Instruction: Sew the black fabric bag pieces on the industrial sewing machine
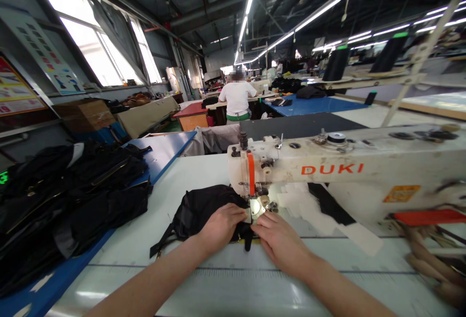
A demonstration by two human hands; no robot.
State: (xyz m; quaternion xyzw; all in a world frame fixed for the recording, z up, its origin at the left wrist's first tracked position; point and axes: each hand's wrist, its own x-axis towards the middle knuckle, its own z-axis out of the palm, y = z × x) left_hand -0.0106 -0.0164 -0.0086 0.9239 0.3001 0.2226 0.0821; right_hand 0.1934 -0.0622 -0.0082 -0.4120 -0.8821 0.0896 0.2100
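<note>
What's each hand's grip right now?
Left hand: on the black fabric; whether it's gripping can't be told.
Right hand: at the fabric's edge; grip can't be told.

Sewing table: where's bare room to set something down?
Bare: tabletop between the forearms, and between the black piece and blue table. Crowded: around the left hand and right hand, and under the machine arm, where white pieces lie.

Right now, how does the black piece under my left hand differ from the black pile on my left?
The black piece lies on the pale worktop; the black pile lies on the blue table. Your left hand is on the black piece; no hand touches the black pile. The black piece is smaller; the black pile spreads wider. Both look like dark fabric.
</note>
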